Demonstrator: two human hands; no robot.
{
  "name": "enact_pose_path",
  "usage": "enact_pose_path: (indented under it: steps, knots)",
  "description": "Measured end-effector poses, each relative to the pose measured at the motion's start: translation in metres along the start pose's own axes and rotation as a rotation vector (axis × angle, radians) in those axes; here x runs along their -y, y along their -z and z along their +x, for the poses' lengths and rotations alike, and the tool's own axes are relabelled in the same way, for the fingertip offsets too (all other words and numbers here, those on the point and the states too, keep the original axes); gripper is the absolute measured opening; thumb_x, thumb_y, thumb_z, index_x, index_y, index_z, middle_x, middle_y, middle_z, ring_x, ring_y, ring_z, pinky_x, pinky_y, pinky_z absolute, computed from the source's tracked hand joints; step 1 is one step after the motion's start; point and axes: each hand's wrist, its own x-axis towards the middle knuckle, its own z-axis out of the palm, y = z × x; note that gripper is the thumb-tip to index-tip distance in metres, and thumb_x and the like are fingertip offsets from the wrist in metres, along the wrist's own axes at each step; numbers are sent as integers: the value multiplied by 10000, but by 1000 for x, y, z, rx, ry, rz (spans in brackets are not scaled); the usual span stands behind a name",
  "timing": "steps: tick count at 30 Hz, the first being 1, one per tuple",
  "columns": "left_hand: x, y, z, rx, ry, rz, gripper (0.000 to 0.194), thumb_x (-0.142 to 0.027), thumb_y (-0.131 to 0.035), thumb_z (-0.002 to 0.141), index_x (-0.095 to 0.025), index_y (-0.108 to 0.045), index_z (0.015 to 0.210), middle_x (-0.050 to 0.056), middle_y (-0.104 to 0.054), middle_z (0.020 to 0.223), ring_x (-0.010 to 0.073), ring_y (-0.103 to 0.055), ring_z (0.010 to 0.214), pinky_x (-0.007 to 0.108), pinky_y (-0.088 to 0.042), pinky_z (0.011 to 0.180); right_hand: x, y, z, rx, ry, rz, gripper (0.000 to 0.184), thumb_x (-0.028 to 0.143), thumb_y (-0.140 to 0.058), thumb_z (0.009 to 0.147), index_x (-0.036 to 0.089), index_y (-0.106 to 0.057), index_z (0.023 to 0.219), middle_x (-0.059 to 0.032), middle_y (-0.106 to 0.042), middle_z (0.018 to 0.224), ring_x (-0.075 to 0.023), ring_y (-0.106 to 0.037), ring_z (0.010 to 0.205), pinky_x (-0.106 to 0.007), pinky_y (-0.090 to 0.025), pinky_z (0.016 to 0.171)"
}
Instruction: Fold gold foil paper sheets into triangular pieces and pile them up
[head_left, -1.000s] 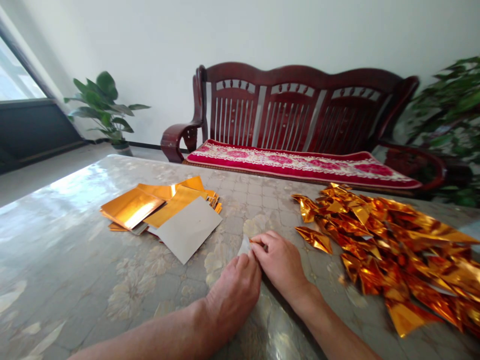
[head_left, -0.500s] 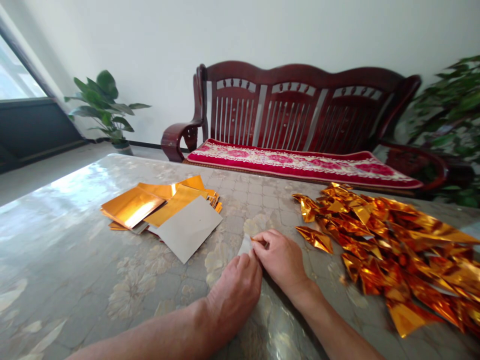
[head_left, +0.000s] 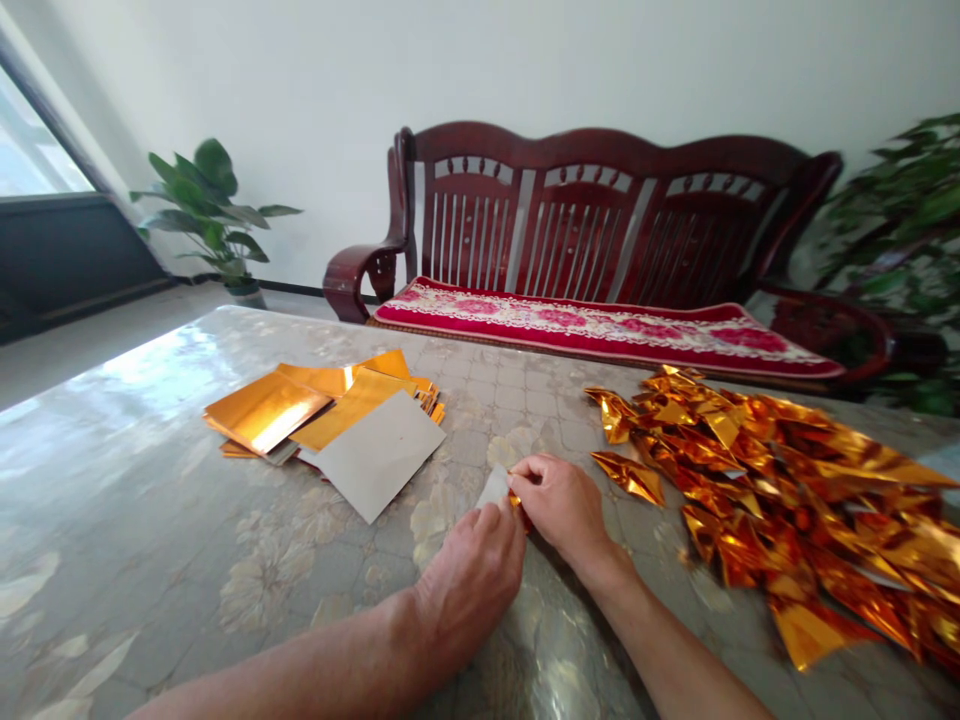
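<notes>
Between my two hands is a small sheet of gold foil paper (head_left: 495, 486), its pale backing showing at the top and a bit of gold at the right; most of it is hidden by my fingers. My left hand (head_left: 480, 555) is closed on its lower left part. The thumb and fingers of my right hand (head_left: 562, 505) pinch its right edge. Left of my hands lies a stack of flat gold foil sheets (head_left: 266, 405), one sheet (head_left: 382, 455) turned pale side up. To the right spreads a heap of folded gold foil pieces (head_left: 757, 480).
The table (head_left: 300, 580) has a patterned, shiny cover. Behind it stands a dark red wooden bench (head_left: 585, 220) with a floral red seat cover (head_left: 562, 318). Potted plants (head_left: 214, 215) are at both sides of the room.
My right fingers have shifted slightly up and right along the foil paper's edge. A little gold now shows between my hands.
</notes>
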Motion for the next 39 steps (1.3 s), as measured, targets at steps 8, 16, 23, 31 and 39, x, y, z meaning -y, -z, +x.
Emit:
enact_pose_path:
  steps: [8, 16, 23, 31, 39]
  knots:
    - [1, -1, -1, -5, -11, -22, 249, -121, -512, 831, -97, -641, 1042, 123, -624, 1045, 204, -524, 806, 336, -425, 689, 0, -1, 1, 7, -8, -74, 194, 336, -541, 867, 264, -671, 742, 29, -725, 818, -142, -610, 719, -254, -278, 585]
    - [5, 0, 1, 44, -22, -111, 232, -95, -491, 869, -103, -624, 1059, 112, -620, 1029, 210, -527, 824, 348, -454, 706, -10, -1, 6, -19, 26, -70, 306, 344, -423, 947, 235, -661, 790, -17, -718, 868, -169, -628, 777, -270, -316, 619]
    - [17, 3, 2, 93, -31, -247, 214, -139, -494, 932, -124, -575, 1130, 82, -621, 1053, 209, -541, 874, 340, -473, 714, -28, 5, -1, 1, 188, 192, 131, 296, -565, 860, 241, -680, 826, 11, -673, 861, -146, -608, 780, -256, -410, 723]
    - [35, 8, 3, 121, -42, -361, 196, -175, -518, 953, -166, -545, 1147, 54, -641, 1043, 207, -554, 906, 334, -458, 758, -26, 12, -9, 91, 315, 0, 103, 309, -591, 895, 256, -666, 847, 19, -642, 902, -145, -582, 906, -253, -370, 733]
    - [36, 8, 3, 119, -41, -359, 146, -183, -500, 965, -174, -559, 1099, 58, -635, 1025, 206, -553, 898, 330, -457, 756, -23, 9, -9, 55, 268, -32, 87, 281, -583, 902, 243, -628, 838, 13, -648, 899, -164, -557, 903, -270, -359, 763]
